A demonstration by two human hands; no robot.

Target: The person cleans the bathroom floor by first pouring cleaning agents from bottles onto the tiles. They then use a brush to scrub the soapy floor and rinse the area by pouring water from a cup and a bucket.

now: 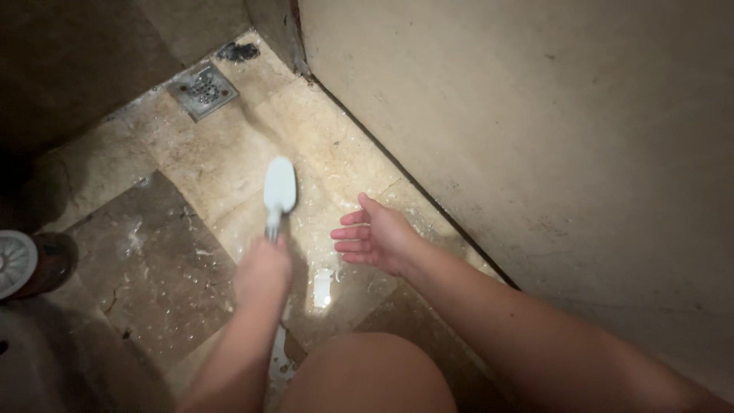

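While the left hand (262, 271) grips a pale hand shower (279, 186), the right hand (376, 239) stays wide open and holds nothing.

The left hand is closed tight around the shower's handle, and the rounded head points down at the floor ahead, likely so the water lands there. The right hand hangs just beside it, fingers spread and palm turned to the side, touching nothing. The stone floor tiles (191, 164) look wet and shiny, with white specks and bits scattered on them. A square metal drain (202, 89) sits in the far corner, well away from the hands. A plain tan wall (535, 115) runs along the right side. The room is small and dim. A bare knee (367, 375) shows at the bottom.
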